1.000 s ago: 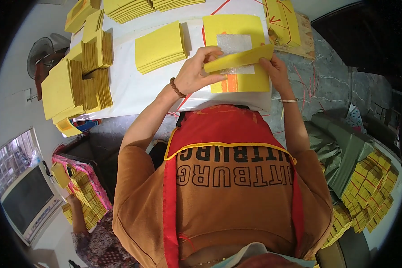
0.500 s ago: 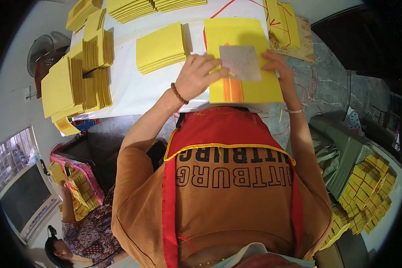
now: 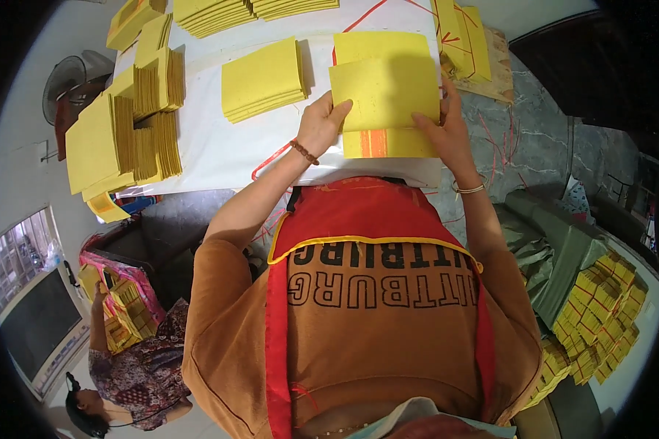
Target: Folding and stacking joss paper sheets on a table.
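Note:
My left hand grips the left edge of a yellow paper sheet, thumb on top and fingers mostly hidden. At the opposite edge my right hand pinches the same sheet, its thumb over the face and its fingers behind the side. The sheet lies across more yellow paper showing behind it, and a yellow strip with orange bands shows in front. A fanned stack of yellow paper rests on the white-covered table to the left.
Upright yellow stacks line the table's left side, with more stacks at the far edge. A red-tied yellow bundle stands far right. Bundles are piled at lower right. Another person handles yellow bundles at lower left.
A grey square sheet and long orange bands showed on the yellow paper before; a plain yellow face now covers them. Both hands have moved to its sides. A red strip now shows beside my left wrist.

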`<state>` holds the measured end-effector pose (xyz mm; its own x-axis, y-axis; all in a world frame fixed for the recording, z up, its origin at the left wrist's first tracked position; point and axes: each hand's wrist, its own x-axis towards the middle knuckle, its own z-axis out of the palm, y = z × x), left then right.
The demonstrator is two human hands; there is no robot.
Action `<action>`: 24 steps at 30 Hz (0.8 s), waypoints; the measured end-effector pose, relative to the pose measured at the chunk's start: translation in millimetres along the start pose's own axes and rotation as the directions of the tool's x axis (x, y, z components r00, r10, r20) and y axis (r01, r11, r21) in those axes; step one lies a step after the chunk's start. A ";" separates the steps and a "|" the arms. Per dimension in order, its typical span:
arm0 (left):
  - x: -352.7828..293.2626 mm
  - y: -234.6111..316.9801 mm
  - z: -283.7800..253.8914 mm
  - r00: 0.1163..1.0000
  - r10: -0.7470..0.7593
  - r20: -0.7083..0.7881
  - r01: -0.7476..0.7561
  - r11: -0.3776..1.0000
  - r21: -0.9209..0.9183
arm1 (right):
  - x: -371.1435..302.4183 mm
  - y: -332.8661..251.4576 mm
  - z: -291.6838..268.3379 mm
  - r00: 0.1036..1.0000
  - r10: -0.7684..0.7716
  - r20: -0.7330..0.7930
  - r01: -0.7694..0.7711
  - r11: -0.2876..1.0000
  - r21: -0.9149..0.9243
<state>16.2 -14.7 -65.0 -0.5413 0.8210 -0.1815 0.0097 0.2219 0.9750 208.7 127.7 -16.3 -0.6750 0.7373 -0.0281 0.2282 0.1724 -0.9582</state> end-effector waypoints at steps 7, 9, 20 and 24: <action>2.7 35.0 -6.6 0.970 -0.233 0.074 0.242 0.953 -0.183 | 9.5 7.6 3.6 0.996 0.057 -0.062 -0.064 0.991 -0.116; 2.3 40.4 -4.9 0.970 -0.236 0.056 0.242 0.947 -0.213 | 9.6 12.8 6.1 0.995 0.053 -0.083 -0.059 0.996 -0.066; -7.0 69.5 -4.9 0.861 0.478 -0.174 -0.327 0.782 0.531 | 11.6 17.4 10.1 0.988 0.064 -0.143 -0.062 0.998 0.018; 0.3 79.8 19.3 0.742 0.625 0.244 -0.577 0.409 0.707 | 10.9 18.7 9.1 0.987 0.094 -0.131 -0.092 0.996 0.022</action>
<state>33.0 13.4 10.3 -0.1906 0.8757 0.4436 0.9105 -0.0112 0.4133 199.2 133.0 -37.1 -0.5526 0.8295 -0.0807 0.2739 0.0893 -0.9576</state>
